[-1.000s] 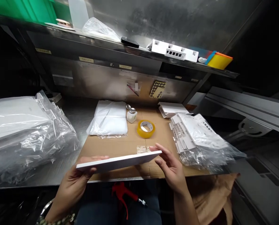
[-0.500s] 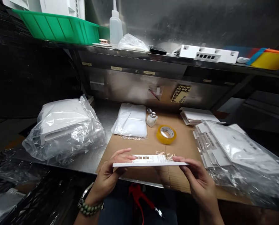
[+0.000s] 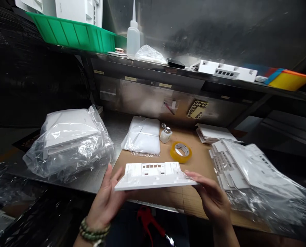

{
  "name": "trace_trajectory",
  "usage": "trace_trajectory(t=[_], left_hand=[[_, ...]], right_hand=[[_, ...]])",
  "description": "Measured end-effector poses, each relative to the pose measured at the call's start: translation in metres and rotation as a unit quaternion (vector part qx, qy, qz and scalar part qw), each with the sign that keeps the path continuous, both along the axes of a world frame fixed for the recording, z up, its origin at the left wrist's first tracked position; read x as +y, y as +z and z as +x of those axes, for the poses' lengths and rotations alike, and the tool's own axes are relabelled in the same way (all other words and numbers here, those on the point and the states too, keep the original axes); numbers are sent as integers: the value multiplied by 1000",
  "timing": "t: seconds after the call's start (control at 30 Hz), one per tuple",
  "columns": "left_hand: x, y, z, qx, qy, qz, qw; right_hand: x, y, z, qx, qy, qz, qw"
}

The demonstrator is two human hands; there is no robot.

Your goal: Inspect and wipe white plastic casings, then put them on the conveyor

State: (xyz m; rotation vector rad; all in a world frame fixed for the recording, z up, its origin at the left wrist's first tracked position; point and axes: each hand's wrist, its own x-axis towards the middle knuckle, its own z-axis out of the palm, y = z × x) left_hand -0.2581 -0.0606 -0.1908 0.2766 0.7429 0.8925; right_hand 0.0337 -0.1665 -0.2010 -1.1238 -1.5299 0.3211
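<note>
A white plastic housing panel with a row of square port openings is held above the cardboard, in front of my body. My right hand pinches its right end, fingers on top and thumb below. By the panel's left end, my left hand is turned palm up with thumb and fingers apart. Its fingertips pass partly behind the panel, so whether they touch it I cannot tell. Beyond the panel lie a roll of yellow tape, a small pump bottle and a stack of clear plastic bags.
Bagged white housings stand on the left, and more bagged white panels on the right. A shelf holds a green basket, a squeeze bottle and a white housing. A red-handled tool is below the table edge.
The panel has tilted so its inner side shows more. My left hand has loosened from its left end and turned palm up; my right hand keeps its grip. The view has shifted slightly.
</note>
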Motion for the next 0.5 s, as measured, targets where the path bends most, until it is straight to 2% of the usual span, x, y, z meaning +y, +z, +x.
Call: trace_trajectory(t=[0.07, 0.1, 0.17, 0.23, 0.3, 0.37, 0.43, 0.5], left_hand=[[1, 8, -5, -81, -74, -118, 987], [1, 11, -7, -96, -66, -154, 981], [2, 16, -12, -79, 3, -189, 979], [4, 18, -16, -64, 44, -183, 980], [7, 18, -18, -74, 61, -152, 984], [10, 18, -19, -90, 81, -113, 986], [11, 17, -19, -100, 98, -91, 986], [12, 16, -19, -110, 105, -86, 985]], right_hand=[[9, 12, 2, -40, 55, 1, 998], [15, 17, 5, -57, 83, -2, 995], [34, 28, 15, -101, 109, -38, 988], [62, 33, 30, -178, 53, -145, 972], [99, 33, 47, -260, -78, -286, 919], [137, 25, 60, -299, -154, -366, 867], [168, 14, 65, -339, -189, -430, 815], [189, 3, 64, -376, -209, -473, 768]])
